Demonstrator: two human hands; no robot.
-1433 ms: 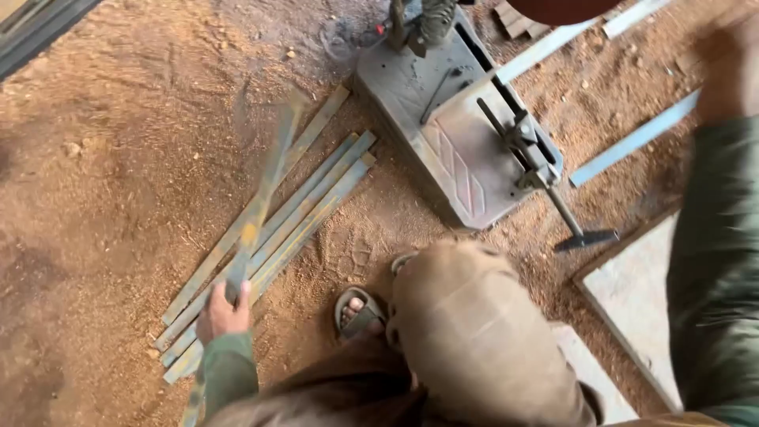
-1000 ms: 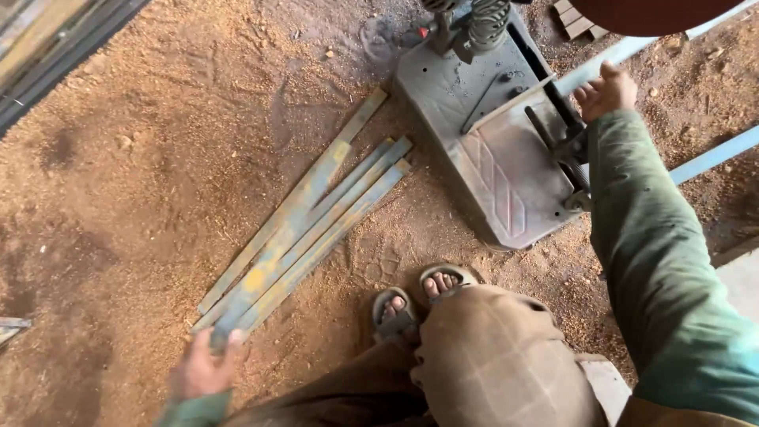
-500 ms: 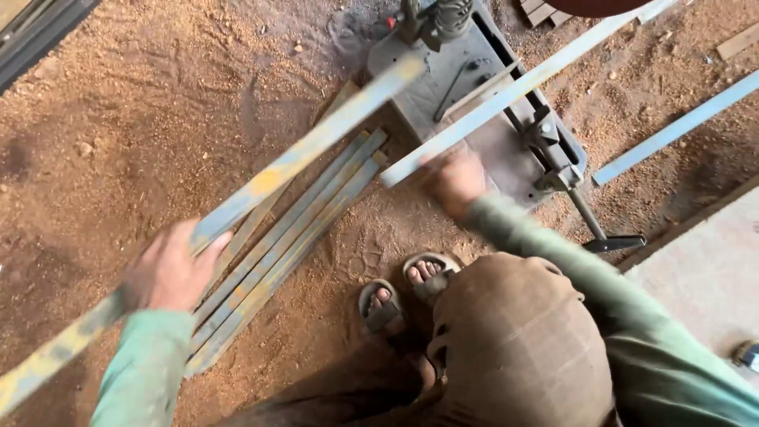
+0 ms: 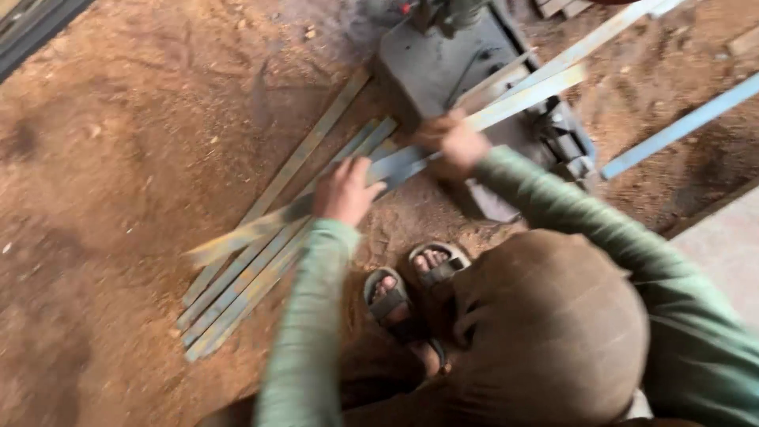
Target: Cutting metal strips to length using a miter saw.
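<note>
Both my hands grip one long flat metal strip (image 4: pixel 518 96) that runs from lower left to upper right above the ground. My left hand (image 4: pixel 345 190) holds it near the middle. My right hand (image 4: pixel 455 143) holds it a little farther up, at the edge of the grey cutting machine (image 4: pixel 431 67). The strip's far end lies over the machine's bed. The picture is motion-blurred. A second pale strip (image 4: pixel 605 33) lies across the machine just beyond.
A bundle of similar strips (image 4: pixel 253 277) lies on the sandy ground under my left arm. A blue strip (image 4: pixel 684 125) lies at the right. My sandalled feet (image 4: pixel 411 281) and bent knee (image 4: pixel 553 332) fill the foreground. A concrete slab (image 4: pixel 723 245) borders the right.
The strip in my left hand has swung down and right toward the machine. My right hand now grips the same strip, and my hands have drawn closer together.
</note>
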